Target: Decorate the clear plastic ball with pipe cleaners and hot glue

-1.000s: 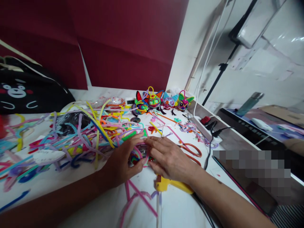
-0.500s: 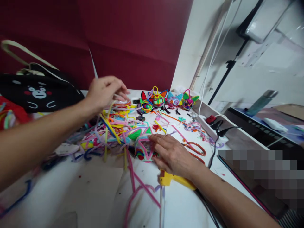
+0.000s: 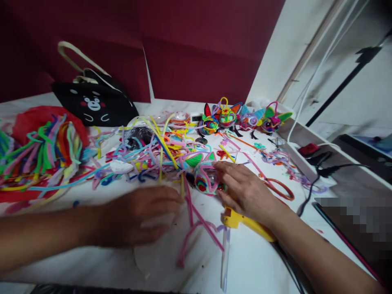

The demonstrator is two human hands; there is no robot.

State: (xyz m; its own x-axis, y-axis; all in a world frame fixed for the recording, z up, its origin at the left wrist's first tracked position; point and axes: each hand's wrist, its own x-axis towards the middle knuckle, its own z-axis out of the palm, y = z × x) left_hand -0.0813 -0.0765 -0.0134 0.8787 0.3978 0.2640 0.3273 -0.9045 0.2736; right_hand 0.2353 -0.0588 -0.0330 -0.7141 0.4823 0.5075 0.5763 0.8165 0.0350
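My right hand (image 3: 248, 190) grips the right side of a round, clear-bodied ornament (image 3: 206, 179) wound with pipe cleaners. It has green, pink-edged pointed ears and lies on the white table. A yellow glue gun (image 3: 249, 225) lies just below that hand, a clear glue stick (image 3: 225, 257) reaching from it toward the table's front. Left of the ornament, my left hand (image 3: 150, 212) hangs low over the table, blurred, its fingers loosely stretched with nothing visible in them. Pink pipe cleaners (image 3: 203, 226) lie just right of its fingertips.
Loose pipe cleaners (image 3: 171, 143) are heaped behind the hands. Several finished cat-like ornaments (image 3: 227, 116) stand at the back. Bundled pipe cleaners (image 3: 45, 143) lie on red wrapping at left, near a black bag (image 3: 94, 104). Orange-handled scissors (image 3: 280, 188), a power strip (image 3: 309, 157) and cables are at right.
My left hand has come down from the pipe cleaner heap toward the front of the table. The view has swung left. My right hand stays on the ornament.
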